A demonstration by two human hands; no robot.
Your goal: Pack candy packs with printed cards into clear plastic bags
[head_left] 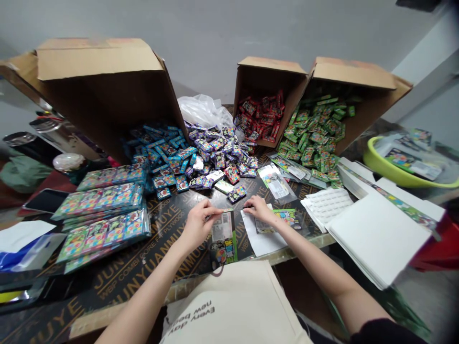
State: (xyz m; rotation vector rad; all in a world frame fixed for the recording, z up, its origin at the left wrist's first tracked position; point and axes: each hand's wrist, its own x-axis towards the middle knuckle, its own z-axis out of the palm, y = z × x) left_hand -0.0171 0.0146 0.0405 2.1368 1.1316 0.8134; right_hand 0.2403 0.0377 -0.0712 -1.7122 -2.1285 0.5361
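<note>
My left hand (201, 220) is closed in a pinch at the top edge of a printed plastic pouch (224, 243), which lies on the dark plywood table in front of me. My right hand (258, 209) hovers over a white sheet (263, 242), its fingertips bent together. Whether anything small is between them I cannot make out. Beneath the right wrist, a second printed pouch (287, 218) partly covers the sheet. Just beyond the hands lies a small dark candy box (236, 193), at the near edge of a heap of purple boxes (218, 150).
Tipped cartons hold blue boxes (172, 153), red boxes (261, 114) and green boxes (315, 129). Stacked filled packs (103, 231) stand at left, near a phone (46, 199). At right are label sheets (328, 206), white cards (380, 234) and a yellow-green basin (380, 167).
</note>
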